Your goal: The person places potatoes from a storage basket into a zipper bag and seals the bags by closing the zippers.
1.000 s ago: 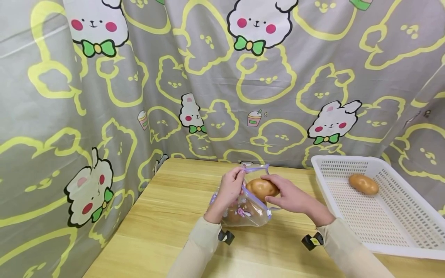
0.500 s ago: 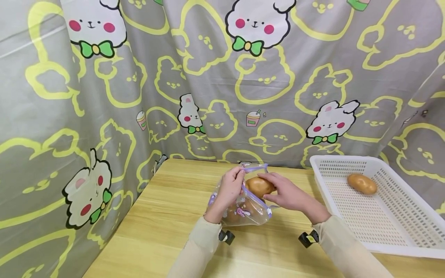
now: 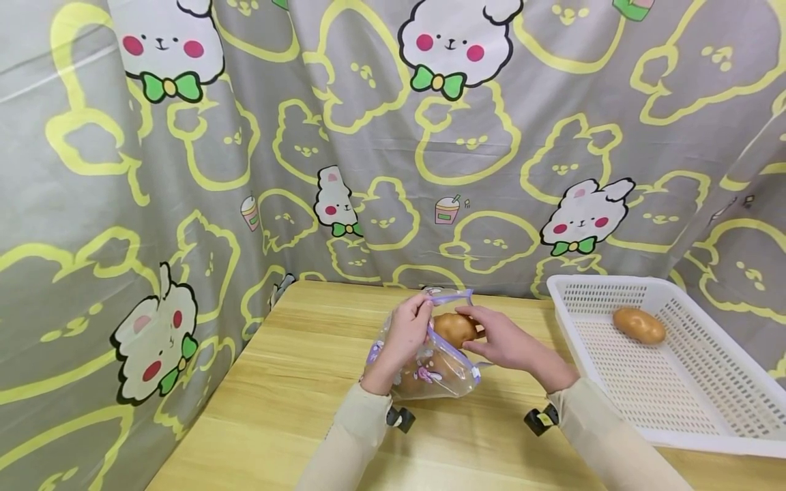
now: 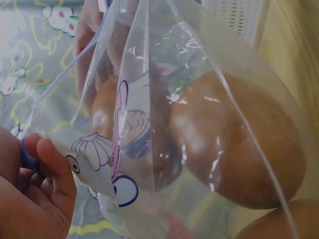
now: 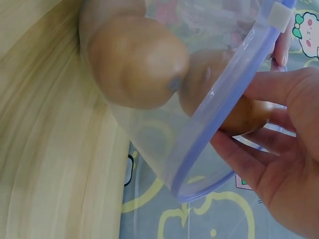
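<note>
White basket [image 3: 706, 441] right of the clear bag [image 3: 424, 374]. Left hand [image 3: 410, 326] pinches the bag's purple rim [image 3: 453, 350]. Right hand [image 3: 506, 341] grips potato [image 3: 454, 330] in bag's mouth; could snag there if left pinch slackens.

A pale wooden table [image 3: 270, 389] before a grey curtain [image 3: 374, 146] patterned with yellow outlines and white rabbits in green bows; a white perforated basket [image 3: 669, 392] sits at right.
</note>
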Action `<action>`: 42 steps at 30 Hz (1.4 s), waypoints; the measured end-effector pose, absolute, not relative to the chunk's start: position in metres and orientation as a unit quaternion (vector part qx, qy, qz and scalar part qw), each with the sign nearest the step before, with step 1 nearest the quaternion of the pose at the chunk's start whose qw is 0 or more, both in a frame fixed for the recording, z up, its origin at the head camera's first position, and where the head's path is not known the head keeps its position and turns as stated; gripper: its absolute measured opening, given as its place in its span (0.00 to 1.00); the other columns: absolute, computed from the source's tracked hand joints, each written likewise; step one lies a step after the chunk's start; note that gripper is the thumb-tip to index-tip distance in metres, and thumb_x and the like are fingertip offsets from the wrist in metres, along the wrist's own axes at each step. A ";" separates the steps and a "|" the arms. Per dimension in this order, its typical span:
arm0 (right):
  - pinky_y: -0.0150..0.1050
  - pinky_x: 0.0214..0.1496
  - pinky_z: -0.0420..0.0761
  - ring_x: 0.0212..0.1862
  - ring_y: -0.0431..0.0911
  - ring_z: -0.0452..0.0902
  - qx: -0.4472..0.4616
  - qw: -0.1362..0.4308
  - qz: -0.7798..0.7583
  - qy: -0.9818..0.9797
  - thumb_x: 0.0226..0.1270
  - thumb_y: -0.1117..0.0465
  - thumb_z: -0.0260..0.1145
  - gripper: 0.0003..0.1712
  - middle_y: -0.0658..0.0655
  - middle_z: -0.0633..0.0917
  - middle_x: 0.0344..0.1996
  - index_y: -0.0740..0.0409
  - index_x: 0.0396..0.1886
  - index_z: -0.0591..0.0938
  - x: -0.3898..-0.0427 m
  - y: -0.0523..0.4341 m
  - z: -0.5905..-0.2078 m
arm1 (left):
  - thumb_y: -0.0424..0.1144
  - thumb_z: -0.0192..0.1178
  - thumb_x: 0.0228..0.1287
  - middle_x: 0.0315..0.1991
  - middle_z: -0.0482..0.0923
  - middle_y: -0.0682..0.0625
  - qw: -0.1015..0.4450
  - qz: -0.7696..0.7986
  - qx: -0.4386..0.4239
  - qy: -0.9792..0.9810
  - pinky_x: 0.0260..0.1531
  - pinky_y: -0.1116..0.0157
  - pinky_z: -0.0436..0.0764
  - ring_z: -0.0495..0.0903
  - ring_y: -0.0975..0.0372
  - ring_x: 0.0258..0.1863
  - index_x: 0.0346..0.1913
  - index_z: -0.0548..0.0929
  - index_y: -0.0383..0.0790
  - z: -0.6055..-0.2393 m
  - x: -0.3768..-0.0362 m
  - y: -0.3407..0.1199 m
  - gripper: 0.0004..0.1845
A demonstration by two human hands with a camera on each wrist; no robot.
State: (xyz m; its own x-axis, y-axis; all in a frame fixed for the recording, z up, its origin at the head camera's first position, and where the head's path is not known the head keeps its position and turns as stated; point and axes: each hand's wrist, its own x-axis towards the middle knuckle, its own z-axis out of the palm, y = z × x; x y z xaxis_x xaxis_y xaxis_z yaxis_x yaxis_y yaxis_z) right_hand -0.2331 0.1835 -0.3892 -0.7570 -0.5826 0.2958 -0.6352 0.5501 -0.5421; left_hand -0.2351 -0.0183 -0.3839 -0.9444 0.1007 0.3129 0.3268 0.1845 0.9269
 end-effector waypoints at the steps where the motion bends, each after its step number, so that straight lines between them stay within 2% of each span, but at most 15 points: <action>1: 0.39 0.43 0.83 0.48 0.53 0.78 0.341 0.035 0.329 -0.880 0.58 0.68 0.69 0.34 0.65 0.76 0.53 0.69 0.62 0.67 -0.234 0.184 -0.390 | 0.32 0.49 0.71 0.14 0.67 0.51 0.090 -0.624 -0.139 -0.764 0.05 0.73 0.62 0.61 0.70 0.05 0.43 0.80 0.32 -0.381 -0.232 -0.018 0.10; 7: 0.36 0.37 0.83 0.45 0.52 0.80 0.340 0.036 0.349 -0.872 0.56 0.67 0.72 0.32 0.62 0.79 0.49 0.68 0.60 0.71 -0.236 0.186 -0.392 | 0.29 0.48 0.71 0.15 0.68 0.45 0.081 -0.632 -0.139 -0.758 0.06 0.76 0.62 0.58 0.74 0.05 0.45 0.79 0.26 -0.360 -0.216 -0.018 0.11; 13: 0.30 0.26 0.79 0.33 0.42 0.77 0.356 0.065 0.317 -0.877 0.54 0.63 0.74 0.32 0.58 0.79 0.45 0.65 0.59 0.74 -0.235 0.187 -0.391 | 0.33 0.49 0.72 0.15 0.68 0.51 0.084 -0.627 -0.131 -0.763 0.05 0.74 0.62 0.62 0.72 0.05 0.44 0.80 0.32 -0.381 -0.232 -0.018 0.11; 18: 0.30 0.30 0.80 0.32 0.40 0.80 0.369 0.057 0.313 -0.873 0.58 0.67 0.70 0.29 0.63 0.80 0.48 0.67 0.60 0.74 -0.235 0.185 -0.391 | 0.34 0.50 0.71 0.14 0.68 0.52 0.086 -0.625 -0.133 -0.764 0.05 0.73 0.63 0.63 0.67 0.05 0.42 0.81 0.34 -0.386 -0.237 -0.018 0.10; 22: 0.30 0.34 0.82 0.34 0.44 0.84 0.363 0.061 0.316 -0.874 0.59 0.72 0.67 0.19 0.66 0.81 0.49 0.69 0.52 0.80 -0.236 0.185 -0.390 | 0.34 0.49 0.71 0.14 0.68 0.51 0.089 -0.621 -0.136 -0.767 0.05 0.73 0.63 0.64 0.67 0.05 0.42 0.80 0.34 -0.386 -0.237 -0.018 0.10; 26: 0.32 0.35 0.83 0.34 0.45 0.84 0.355 0.071 0.314 -0.878 0.58 0.73 0.67 0.13 0.66 0.81 0.47 0.68 0.44 0.83 -0.236 0.185 -0.389 | 0.34 0.49 0.71 0.13 0.69 0.52 0.090 -0.620 -0.134 -0.768 0.04 0.73 0.63 0.64 0.68 0.05 0.42 0.81 0.34 -0.386 -0.237 -0.019 0.10; 33: 0.31 0.34 0.82 0.34 0.43 0.84 0.357 0.081 0.298 -0.882 0.58 0.72 0.68 0.15 0.61 0.84 0.44 0.65 0.46 0.82 -0.233 0.190 -0.384 | 0.34 0.49 0.71 0.14 0.69 0.52 0.088 -0.625 -0.126 -0.765 0.05 0.74 0.62 0.64 0.68 0.06 0.45 0.81 0.35 -0.387 -0.237 -0.020 0.10; 42: 0.32 0.31 0.81 0.33 0.41 0.82 0.333 0.101 0.286 -0.893 0.57 0.71 0.69 0.16 0.58 0.85 0.38 0.63 0.47 0.82 -0.227 0.214 -0.364 | 0.33 0.49 0.72 0.14 0.70 0.51 0.086 -0.629 -0.133 -0.761 0.03 0.73 0.62 0.64 0.70 0.05 0.44 0.80 0.33 -0.386 -0.237 -0.021 0.10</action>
